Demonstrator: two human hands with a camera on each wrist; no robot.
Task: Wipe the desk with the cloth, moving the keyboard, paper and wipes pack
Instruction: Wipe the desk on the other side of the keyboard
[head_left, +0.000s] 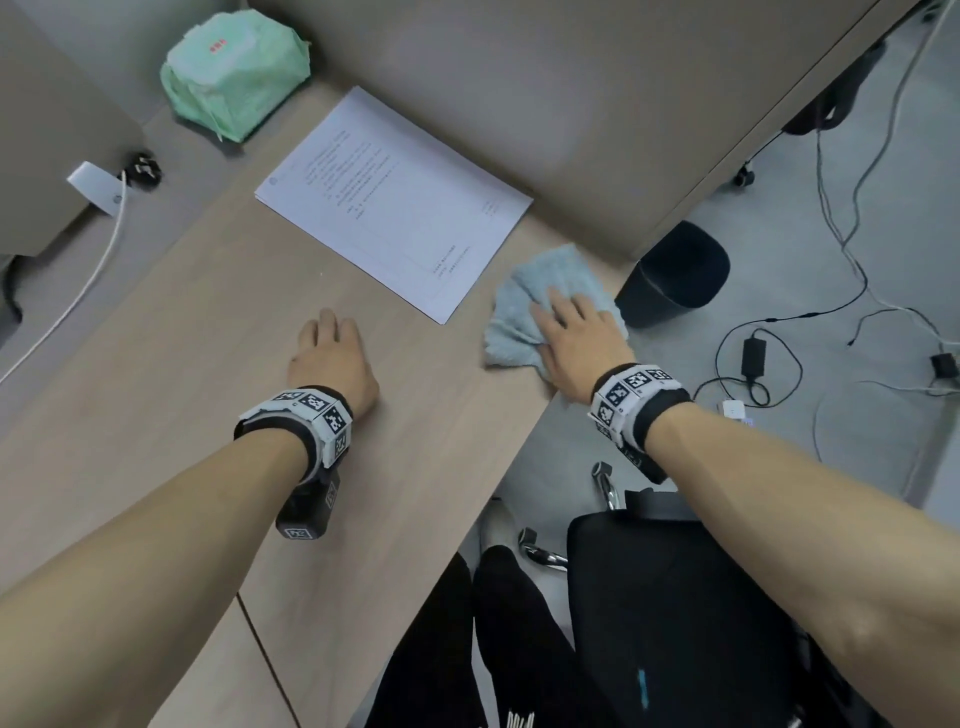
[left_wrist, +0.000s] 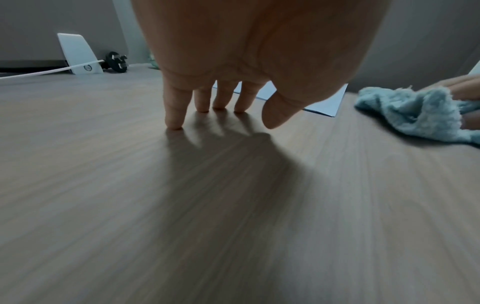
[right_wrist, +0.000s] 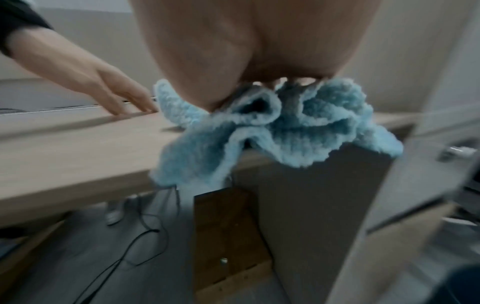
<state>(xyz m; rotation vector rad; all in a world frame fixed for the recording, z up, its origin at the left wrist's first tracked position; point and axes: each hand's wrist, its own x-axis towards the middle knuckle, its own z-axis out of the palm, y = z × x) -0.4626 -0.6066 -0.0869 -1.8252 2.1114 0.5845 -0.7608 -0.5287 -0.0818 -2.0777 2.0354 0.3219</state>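
Observation:
A light blue cloth (head_left: 550, 270) lies bunched at the desk's (head_left: 208, 312) right front corner, partly hanging over the edge (right_wrist: 285, 131). My right hand (head_left: 566, 322) lies on top and grips it, folds gathered between fingers and thumb (left_wrist: 415, 115). My left hand (head_left: 327, 325) is empty, its straight fingertips (left_wrist: 174, 123) touching the bare wood left of the cloth. A printed white paper (head_left: 395, 202) sits just beyond both hands, against the back partition. The green wipes pack (head_left: 234, 73) stands at the far left corner. No keyboard is plainly visible.
A white adapter (head_left: 96, 187) with its white cable (head_left: 98, 260) and a black plug (head_left: 143, 166) lie at the desk's left. Past the right edge stand a black bin (head_left: 675, 275) and loose floor cables (head_left: 831, 312). A black chair (head_left: 675, 597) is below.

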